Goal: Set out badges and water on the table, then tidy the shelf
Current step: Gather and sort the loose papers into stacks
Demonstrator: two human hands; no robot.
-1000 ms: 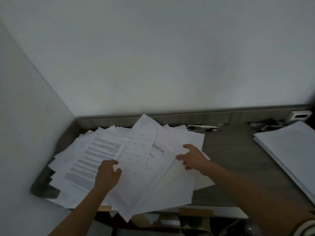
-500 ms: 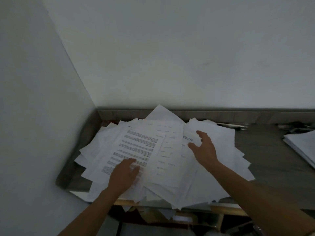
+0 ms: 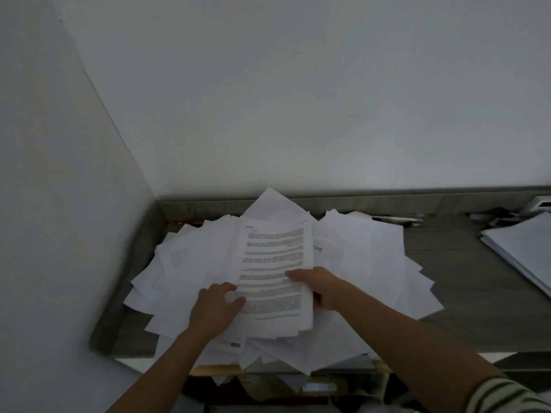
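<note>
Here, a grey wood-grain shelf (image 3: 465,293) runs along a pale wall into the left corner, and a sprawling heap of loose white papers (image 3: 372,263) covers its left part, fanned out at many angles, with some corners hanging over the near edge. On top of the heap, a thin bundle of printed sheets (image 3: 274,257) stands out, squared up and roughly in line with the viewer, its top page filled with blocks of text too blurred to read. The left hand (image 3: 214,308) grips the bundle at its near left edge, the thumb laid on the top page and the fingers curled at the side. The right hand (image 3: 316,286) grips the right edge a little farther along, with the thumb pressed on the page and the other fingers tucked out of sight beneath the sheets. Both bare forearms reach in from the near side, and a striped sleeve (image 3: 507,394) shows at the lower right corner. Well apart from the heap, at the right end of the shelf, lies a neat stack of white paper (image 3: 524,251). Along the far edge, by the back wall, lie a few pens (image 3: 396,219), and a small white device (image 3: 539,204) sits in the far right corner. Below the near edge, a dim lower level holds more crumpled paper, hard to make out.
</note>
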